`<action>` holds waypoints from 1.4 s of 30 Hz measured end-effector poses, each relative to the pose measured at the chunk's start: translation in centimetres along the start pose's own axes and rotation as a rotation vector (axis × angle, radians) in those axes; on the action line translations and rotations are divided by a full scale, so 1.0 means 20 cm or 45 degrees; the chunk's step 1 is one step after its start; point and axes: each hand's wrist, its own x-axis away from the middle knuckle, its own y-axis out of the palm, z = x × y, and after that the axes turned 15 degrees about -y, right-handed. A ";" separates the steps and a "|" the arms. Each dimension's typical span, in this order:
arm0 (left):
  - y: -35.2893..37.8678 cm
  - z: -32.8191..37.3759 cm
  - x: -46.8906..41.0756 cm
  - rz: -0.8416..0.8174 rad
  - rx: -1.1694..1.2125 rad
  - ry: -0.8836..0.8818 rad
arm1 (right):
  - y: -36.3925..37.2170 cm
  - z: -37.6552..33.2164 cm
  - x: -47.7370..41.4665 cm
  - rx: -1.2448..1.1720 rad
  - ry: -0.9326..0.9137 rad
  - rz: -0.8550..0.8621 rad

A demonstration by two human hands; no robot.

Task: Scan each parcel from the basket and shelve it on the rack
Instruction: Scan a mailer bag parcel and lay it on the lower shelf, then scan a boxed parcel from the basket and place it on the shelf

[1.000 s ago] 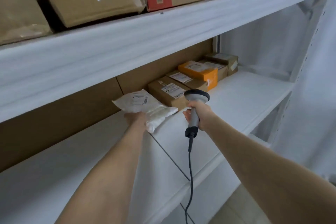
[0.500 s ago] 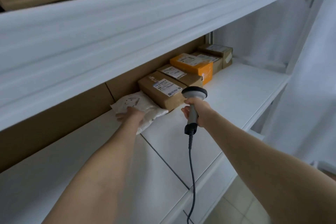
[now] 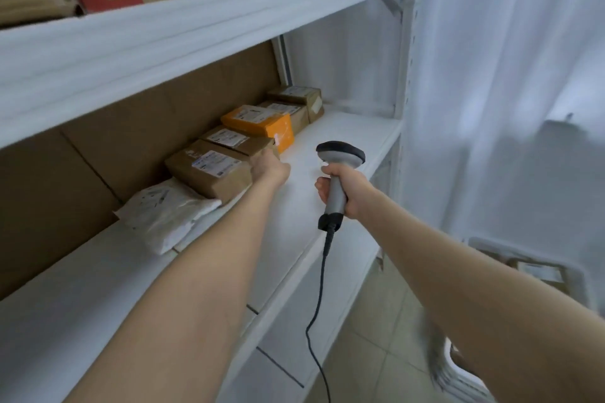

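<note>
A white padded parcel (image 3: pixel 165 214) lies flat on the white rack shelf (image 3: pixel 304 206), at the left end of a row of parcels along the back. My left hand (image 3: pixel 269 167) is off it and reaches further right, its fingers against the front of the brown box (image 3: pixel 209 173) beside the white parcel; it holds nothing. My right hand (image 3: pixel 340 188) grips the handle of the grey barcode scanner (image 3: pixel 339 160), held upright over the shelf's front part with its cable hanging down.
Beyond the brown box, the row continues with another brown box (image 3: pixel 235 141), an orange parcel (image 3: pixel 262 123) and two more brown boxes (image 3: pixel 294 101). The upper shelf (image 3: pixel 196 20) holds large cartons. A white basket (image 3: pixel 537 271) with parcels stands on the floor at lower right.
My left hand has let go of the white parcel, which now lies on the shelf, and moved right to the brown boxes. The scanner has stayed in my right hand.
</note>
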 end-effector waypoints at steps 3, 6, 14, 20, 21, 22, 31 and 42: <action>0.21 0.20 0.28 -0.139 0.004 0.073 | -0.33 -0.13 0.10 -0.026 -0.047 0.094; 0.43 0.37 0.59 -0.279 -0.026 0.149 | -0.68 -0.25 0.23 -0.016 -0.056 0.181; 1.04 0.70 1.38 -0.511 -0.199 0.349 | -1.59 -0.45 0.63 -0.217 -0.089 0.472; 1.48 0.79 1.83 -0.736 -0.337 0.431 | -2.16 -0.46 0.82 -0.371 -0.040 0.723; 1.54 0.80 1.87 -0.758 -0.360 0.438 | -2.23 -0.45 0.83 -0.388 -0.047 0.751; 1.61 0.81 1.91 -0.778 -0.381 0.443 | -2.30 -0.44 0.84 -0.395 -0.056 0.779; 2.28 0.86 2.03 -0.964 -0.522 0.486 | -2.82 -0.30 0.68 -0.391 0.086 1.006; 2.98 0.92 1.67 -0.992 -0.672 0.351 | -3.24 -0.12 0.11 -0.495 0.228 1.098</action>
